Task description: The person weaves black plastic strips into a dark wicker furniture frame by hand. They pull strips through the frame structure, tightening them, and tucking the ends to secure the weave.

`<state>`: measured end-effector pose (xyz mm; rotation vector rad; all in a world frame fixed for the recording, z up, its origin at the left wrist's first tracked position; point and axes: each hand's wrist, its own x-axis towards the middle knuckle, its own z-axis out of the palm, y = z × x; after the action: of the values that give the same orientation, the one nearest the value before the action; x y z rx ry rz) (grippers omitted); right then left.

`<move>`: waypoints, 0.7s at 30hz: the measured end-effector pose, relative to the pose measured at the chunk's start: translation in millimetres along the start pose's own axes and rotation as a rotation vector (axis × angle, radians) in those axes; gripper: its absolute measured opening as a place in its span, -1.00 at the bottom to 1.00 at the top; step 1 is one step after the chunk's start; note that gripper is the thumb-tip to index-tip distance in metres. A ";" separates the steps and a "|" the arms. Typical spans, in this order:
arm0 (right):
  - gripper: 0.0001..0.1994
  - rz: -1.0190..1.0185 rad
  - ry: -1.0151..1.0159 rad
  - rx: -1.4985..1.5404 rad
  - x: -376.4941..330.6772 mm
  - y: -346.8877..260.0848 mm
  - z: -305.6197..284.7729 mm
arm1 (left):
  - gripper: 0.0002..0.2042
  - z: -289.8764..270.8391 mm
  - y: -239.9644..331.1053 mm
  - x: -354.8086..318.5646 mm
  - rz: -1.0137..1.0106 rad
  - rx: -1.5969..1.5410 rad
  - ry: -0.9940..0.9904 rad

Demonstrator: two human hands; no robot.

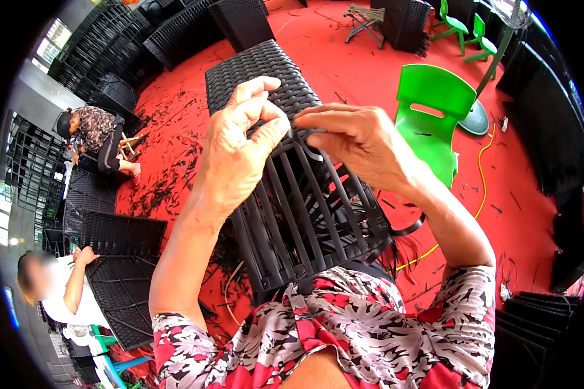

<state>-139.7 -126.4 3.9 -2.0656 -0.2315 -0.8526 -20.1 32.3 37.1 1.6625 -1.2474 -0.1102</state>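
Patterned shirt fabric (370, 324) fills the near edge of our view, and just beyond it stands the black wicker piece (256, 68) that we are working on, central and reaching from our waist toward the far side. Its far part is closely woven, while its near part shows bare slats (295, 217) with gaps between. Both our hands meet over the line where weave gives way to slats. Our left hand (237, 146) is narrowed to a pinch, thumb and forefinger seemingly nipping a thin dark strip (315, 154); our right hand (370, 139) has its thumb and fingers slightly parted beside it, and we cannot tell whether it touches the strip. As we judge it, this is weaving by hand, so we do well to lay the strip flat, without a twist, and to check each over and under before drawing it through. Let us steady it on the left, pull evenly from the right and press it snug against the finished rows. We should also mind the loose strip (409, 228) curling out at the right, which could snag our forearm.
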 end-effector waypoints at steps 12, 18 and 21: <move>-0.89 0.193 -0.262 -0.222 14.8 -21.4 -12.5 | -0.88 -0.3 -30.0 -49.0 0.165 0.630 -0.208; -0.91 -0.010 -0.604 -0.436 24.2 -14.3 2.6 | -0.86 5.2 -30.7 -48.9 0.147 0.793 -0.339; -0.91 0.016 -0.636 -0.397 22.4 -7.7 16.5 | -0.88 6.0 -35.1 -46.4 0.112 0.657 -0.269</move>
<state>-118.3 -112.0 17.0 -2.6669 -0.4101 -0.2098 -21.6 62.0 -13.2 2.1776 -1.6990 0.1704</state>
